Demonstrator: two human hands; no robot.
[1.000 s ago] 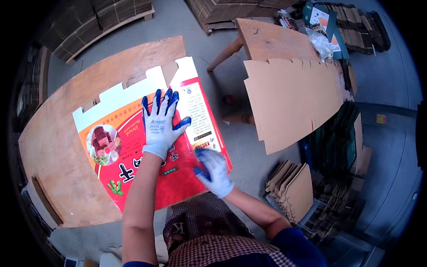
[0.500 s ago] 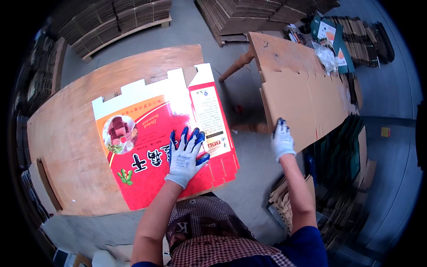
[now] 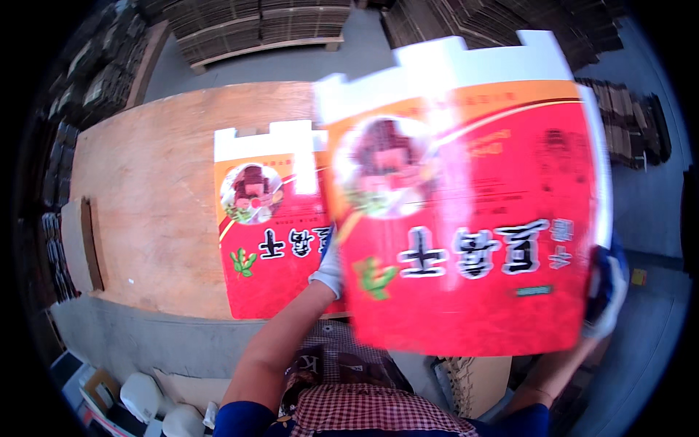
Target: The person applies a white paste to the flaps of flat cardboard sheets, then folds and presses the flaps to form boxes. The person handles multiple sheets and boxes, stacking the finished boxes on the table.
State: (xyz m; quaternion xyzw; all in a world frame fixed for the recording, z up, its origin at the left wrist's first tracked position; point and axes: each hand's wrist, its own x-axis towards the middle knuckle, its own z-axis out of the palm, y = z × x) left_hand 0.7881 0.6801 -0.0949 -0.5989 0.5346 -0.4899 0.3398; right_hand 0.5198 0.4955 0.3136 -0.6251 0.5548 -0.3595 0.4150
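Note:
A flat printed carton blank [image 3: 466,306], red with an orange band and a white notched top, is raised in front of me, blurred by motion. Around its right edge my right hand [image 3: 610,295] is closed, in a white and blue glove. My left hand [image 3: 330,269], gloved alike, is beside the raised blank's left edge, which covers most of it. Its fingers are hidden, so I cannot tell whether it grips that blank or touches the one below. A matching carton blank [image 3: 266,288] lies on the wooden table [image 3: 145,218], partly covered by the raised one.
Stacks of flat brown cardboard [image 3: 255,29] stand on a pallet beyond the table. More cardboard bundles [image 3: 622,120] are at the far right. A cardboard piece [image 3: 79,244] stands at the table's left end. Below right sits a box of cardboard pieces [image 3: 473,382].
My right hand has moved from the brown cardboard on the right-hand table and now holds up a printed blank. The raised blank hides that table. The view has shifted.

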